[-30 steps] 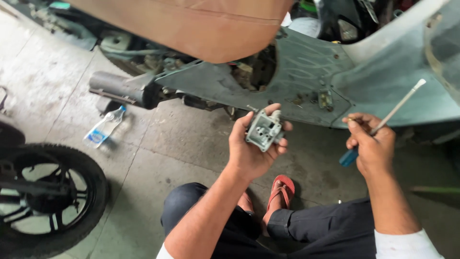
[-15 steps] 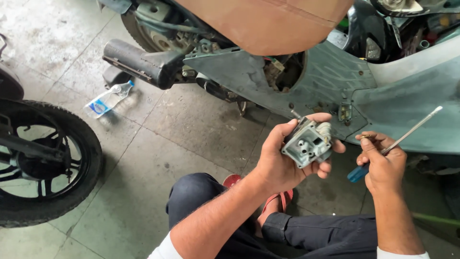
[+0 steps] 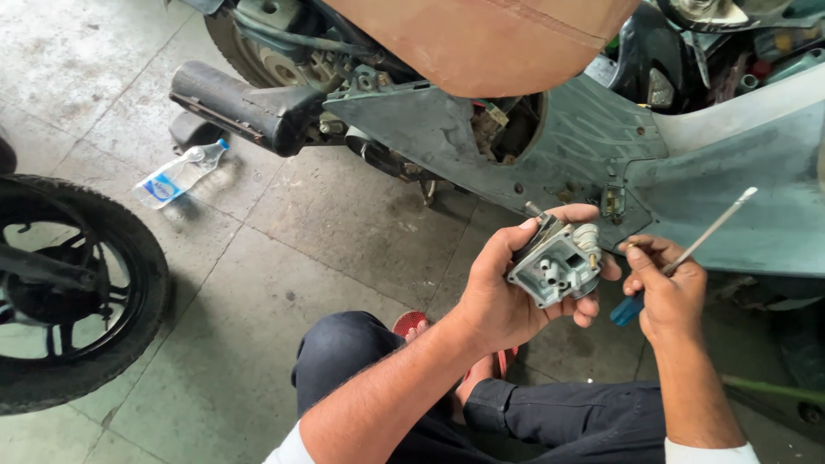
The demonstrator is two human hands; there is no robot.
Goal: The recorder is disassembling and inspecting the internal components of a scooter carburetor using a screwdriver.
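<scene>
My left hand (image 3: 516,283) grips a small grey metal carburettor body (image 3: 554,262), its open underside turned up toward me. To its right my right hand (image 3: 666,288) is closed around a screwdriver (image 3: 696,245) with a blue handle; the metal shaft points up and to the right. The two hands are a short gap apart, in front of a grey-green scooter (image 3: 601,146) with a brown seat (image 3: 490,39). I am crouched, my dark trousers and a red sandal (image 3: 412,325) below the hands.
A black exhaust pipe (image 3: 245,107) sticks out left of the scooter. A plastic water bottle (image 3: 176,176) lies on the concrete floor (image 3: 284,258). Another vehicle's black wheel (image 3: 73,292) stands at the left edge.
The view has swung so the scooter and hands sit further right and lower. My left hand has tilted the carburettor body slightly; my right hand keeps the screwdriver beside it.
</scene>
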